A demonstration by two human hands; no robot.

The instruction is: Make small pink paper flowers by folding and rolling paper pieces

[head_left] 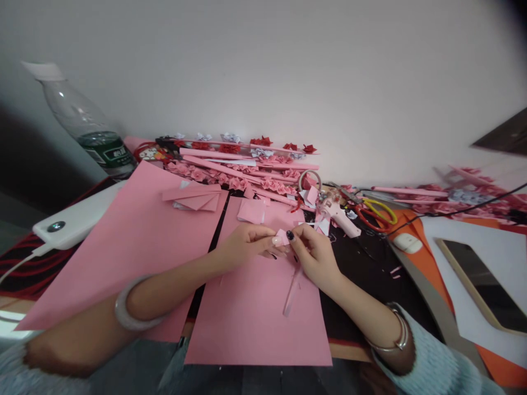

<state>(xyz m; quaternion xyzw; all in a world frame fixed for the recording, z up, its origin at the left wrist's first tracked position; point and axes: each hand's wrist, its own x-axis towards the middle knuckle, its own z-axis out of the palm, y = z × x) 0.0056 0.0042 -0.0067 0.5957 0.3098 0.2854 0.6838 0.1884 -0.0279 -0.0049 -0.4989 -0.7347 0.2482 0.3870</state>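
A: Head view. How are the hands?
B: Left hand (245,248) and right hand (316,252) both pinch a small, creased piece of pink paper (282,235) at the fingertips, above a smooth, flat pink sheet (263,329).
A: Shapes about them?
B: Crinkled paper flowers (280,185) by the wall (288,82); hard glue gun (345,219) beyond the right hand; slim, translucent strip (292,294) over the sheet.

Pale wall (263,77), shadowed at left — dark-topped table (358,296), wooden edge (349,351)
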